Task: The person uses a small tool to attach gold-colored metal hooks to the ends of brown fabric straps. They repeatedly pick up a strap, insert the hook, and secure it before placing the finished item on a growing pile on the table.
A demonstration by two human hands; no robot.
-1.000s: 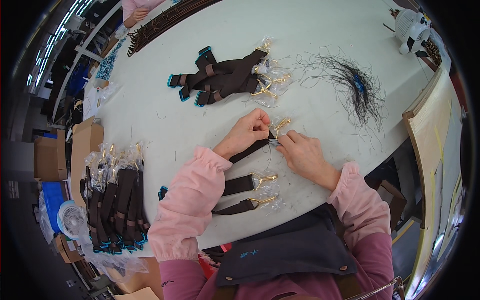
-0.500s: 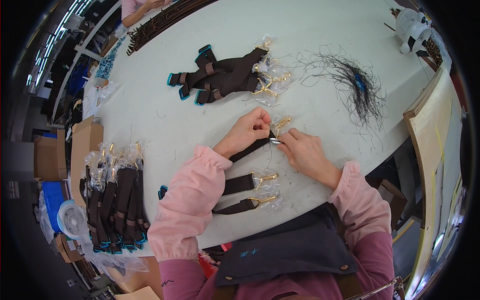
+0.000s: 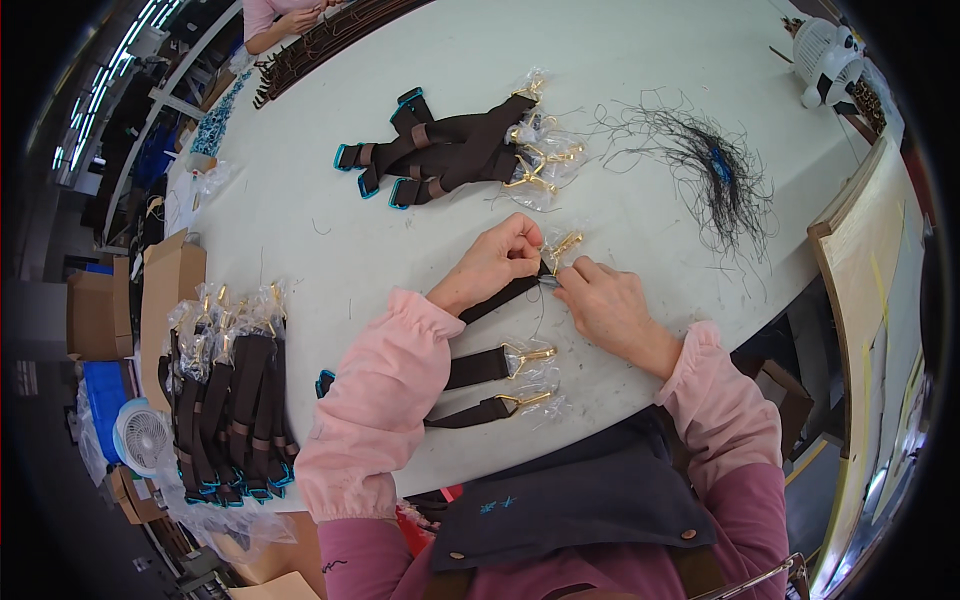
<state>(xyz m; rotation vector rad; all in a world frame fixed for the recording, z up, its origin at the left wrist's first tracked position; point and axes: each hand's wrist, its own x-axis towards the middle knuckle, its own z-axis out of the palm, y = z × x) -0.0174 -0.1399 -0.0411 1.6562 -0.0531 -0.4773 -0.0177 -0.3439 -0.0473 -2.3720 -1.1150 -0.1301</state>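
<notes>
We see left hand [image 3: 497,262] closed, pinching brown strap [image 3: 500,297] near its gold clip [image 3: 564,243]. Right hand [image 3: 607,305] fingers curled, pinching at same clip end. Against earlier frames, hands hardly shifted; work on clip end continues at table [image 3: 640,90] centre. Two straps [image 3: 480,388] lie near us. Strap pile [image 3: 450,150] far. Bundle [image 3: 225,400] left. Loose threads [image 3: 715,175] far right.

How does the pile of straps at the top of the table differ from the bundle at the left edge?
The top pile is small, a few straps fanned loosely with their gold clips pointing right. The left bundle holds many more straps, packed side by side, with its bagged clips at the far end and blue tips toward the person. Both are dark brown straps with blue ends and gold clips in clear plastic, and neither hand touches them.
</notes>
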